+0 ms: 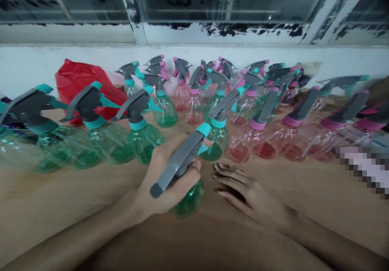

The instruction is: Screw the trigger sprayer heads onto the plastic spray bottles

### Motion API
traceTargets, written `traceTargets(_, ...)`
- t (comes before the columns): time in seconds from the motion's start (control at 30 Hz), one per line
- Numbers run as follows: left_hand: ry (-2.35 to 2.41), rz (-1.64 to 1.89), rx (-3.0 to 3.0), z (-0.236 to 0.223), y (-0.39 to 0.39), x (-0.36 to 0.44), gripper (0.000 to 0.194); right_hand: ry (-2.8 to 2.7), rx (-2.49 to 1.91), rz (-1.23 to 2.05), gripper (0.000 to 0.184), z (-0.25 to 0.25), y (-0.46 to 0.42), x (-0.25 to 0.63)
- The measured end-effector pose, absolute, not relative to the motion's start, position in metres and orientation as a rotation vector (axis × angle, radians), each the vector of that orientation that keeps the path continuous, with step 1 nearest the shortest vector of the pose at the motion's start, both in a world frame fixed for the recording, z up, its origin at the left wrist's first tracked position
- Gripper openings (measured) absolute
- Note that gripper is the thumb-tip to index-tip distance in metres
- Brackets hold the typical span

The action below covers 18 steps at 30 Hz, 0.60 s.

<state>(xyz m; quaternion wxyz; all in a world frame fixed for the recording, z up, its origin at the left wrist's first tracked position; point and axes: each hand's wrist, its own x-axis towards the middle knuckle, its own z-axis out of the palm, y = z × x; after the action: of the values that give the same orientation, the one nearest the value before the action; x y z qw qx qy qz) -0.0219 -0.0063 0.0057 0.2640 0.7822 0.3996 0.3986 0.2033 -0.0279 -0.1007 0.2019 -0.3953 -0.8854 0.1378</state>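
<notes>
My left hand [165, 177] is wrapped round the neck of a green spray bottle [190, 200] with a grey trigger head and teal nozzle, which stands on the wooden table [75, 206] just in front of me. My right hand [243, 192] lies beside it to the right, fingers stretched out and slightly curled on the table, holding nothing. Its fingertips are close to the bottle. Directly behind stands another green spray bottle [217, 137].
Several green spray bottles [142, 135] stand in a row at the left and several pink ones [258, 141] at the right, more behind them. A red plastic bag [75, 80] lies at the back left against the white wall.
</notes>
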Motion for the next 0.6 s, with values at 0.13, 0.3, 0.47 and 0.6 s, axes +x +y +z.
traceTargets(0.13, 1.172, 1.074, 2.185, 0.0032, -0.0082, -0.022, 0.015, -2.447, -1.102, 0.385, 0.036, -0.1016, -0.028, 0.203)
traceTargets(0.3, 1.205, 1.106, 2.195, 0.0056, -0.0095, -0.0209, 0.007, -2.445, -1.083, 0.385, 0.036, -0.1037, -0.0274, 0.2035)
traceTargets(0.47, 1.182, 1.103, 2.152, 0.0056, -0.0075, -0.0199, 0.019, -2.461, -1.092, 0.387, 0.036, -0.1023, -0.0273, 0.2038)
traceTargets(0.6, 1.158, 1.092, 2.143, 0.0046, -0.0068, -0.0204, 0.023, -2.441, -1.079, 0.404, 0.035, -0.0995, -0.0278, 0.2031)
